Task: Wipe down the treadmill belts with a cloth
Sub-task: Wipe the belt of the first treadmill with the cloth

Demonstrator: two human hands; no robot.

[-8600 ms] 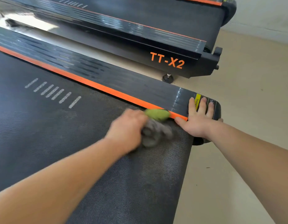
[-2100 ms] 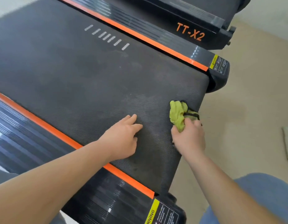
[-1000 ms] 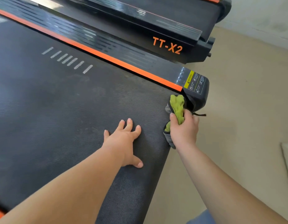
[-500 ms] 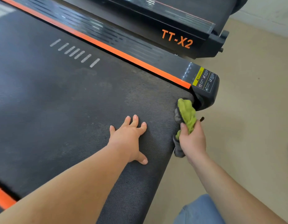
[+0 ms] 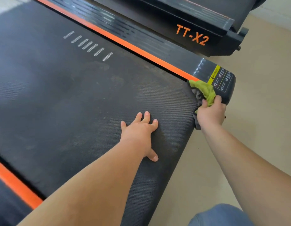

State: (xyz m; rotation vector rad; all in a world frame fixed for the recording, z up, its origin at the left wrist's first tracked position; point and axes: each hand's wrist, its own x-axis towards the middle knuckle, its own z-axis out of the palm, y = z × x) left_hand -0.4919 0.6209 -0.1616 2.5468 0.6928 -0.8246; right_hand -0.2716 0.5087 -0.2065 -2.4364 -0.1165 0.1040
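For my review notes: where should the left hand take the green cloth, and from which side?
Probably pinch the cloth by its bunched green end, which sticks out past the right hand. Come from above the belt: the grey lower part is held in that hand, over the belt's end.

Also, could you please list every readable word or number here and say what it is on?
"TT-X2": orange, on the side of the far treadmill.
"WARNING": yellow strip of the warning sticker on the near treadmill's end cap.
Sticker's small print and pictograms: too small to read.
White dashes on the belt: marks only, no text.
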